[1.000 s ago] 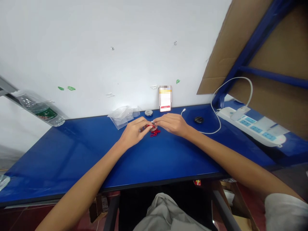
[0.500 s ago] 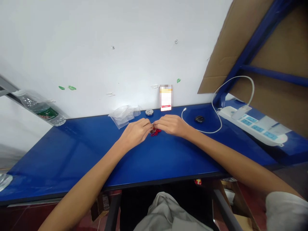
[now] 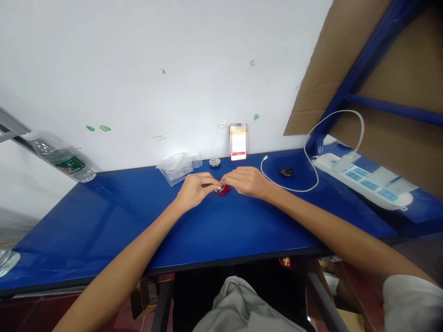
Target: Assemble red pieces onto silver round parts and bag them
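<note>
On a glossy blue desk (image 3: 207,240), left to right: clear plastic bag (image 3: 177,167), round metal piece (image 3: 214,162), red cord (image 3: 225,189), upright phone (image 3: 238,142), white cable (image 3: 294,190), small black object (image 3: 286,172), white power strip (image 3: 362,182).

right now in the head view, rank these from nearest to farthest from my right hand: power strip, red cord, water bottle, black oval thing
From your right hand:
1. Red cord, right by its fingertips
2. Black oval thing, to its right
3. Power strip, farther right
4. Water bottle, far left, near the wall
</note>
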`<state>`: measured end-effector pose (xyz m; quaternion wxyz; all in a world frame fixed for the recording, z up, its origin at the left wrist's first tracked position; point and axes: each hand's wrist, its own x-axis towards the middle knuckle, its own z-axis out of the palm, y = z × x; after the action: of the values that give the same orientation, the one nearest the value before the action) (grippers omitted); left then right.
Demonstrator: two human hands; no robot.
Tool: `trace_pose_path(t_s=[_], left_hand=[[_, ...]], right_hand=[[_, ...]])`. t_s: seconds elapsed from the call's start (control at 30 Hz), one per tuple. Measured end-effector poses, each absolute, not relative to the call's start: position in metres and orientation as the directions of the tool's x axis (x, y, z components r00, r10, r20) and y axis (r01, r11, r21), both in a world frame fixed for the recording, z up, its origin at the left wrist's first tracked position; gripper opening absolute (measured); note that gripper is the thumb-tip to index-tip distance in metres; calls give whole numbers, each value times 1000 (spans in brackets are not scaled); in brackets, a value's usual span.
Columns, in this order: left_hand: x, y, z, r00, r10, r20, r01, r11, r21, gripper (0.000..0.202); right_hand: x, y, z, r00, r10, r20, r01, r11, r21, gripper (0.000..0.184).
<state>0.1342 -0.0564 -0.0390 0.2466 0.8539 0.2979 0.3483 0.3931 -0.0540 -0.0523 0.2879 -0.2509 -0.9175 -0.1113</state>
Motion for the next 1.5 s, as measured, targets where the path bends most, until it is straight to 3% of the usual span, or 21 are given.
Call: trace_pose_path(t_s=[0.3, 0.57, 1.0, 1.2, 1.5], left_hand=[[130, -54, -35, 600, 743, 297, 297, -552, 779, 30], [132, -54, -36, 556, 771, 311, 345, -554, 758, 21], [132, -53, -38, 539, 808, 241, 405, -499, 766, 16], [128, -49, -39, 619, 724, 305, 405, -627, 665, 16], [128, -51, -35, 658, 713, 243, 347, -573, 742, 16]], right_hand=[[389, -57, -44, -759, 247, 603, 501, 813, 297, 39], [392, -54, -46, -778, 180, 602, 468, 805, 364, 28], [388, -53, -50, -775, 290, 561, 498, 827, 261, 29], [386, -53, -50, -740, 363, 566, 524, 839, 147, 25], [383, -62, -46, -706, 454, 544, 547, 837, 10, 26]])
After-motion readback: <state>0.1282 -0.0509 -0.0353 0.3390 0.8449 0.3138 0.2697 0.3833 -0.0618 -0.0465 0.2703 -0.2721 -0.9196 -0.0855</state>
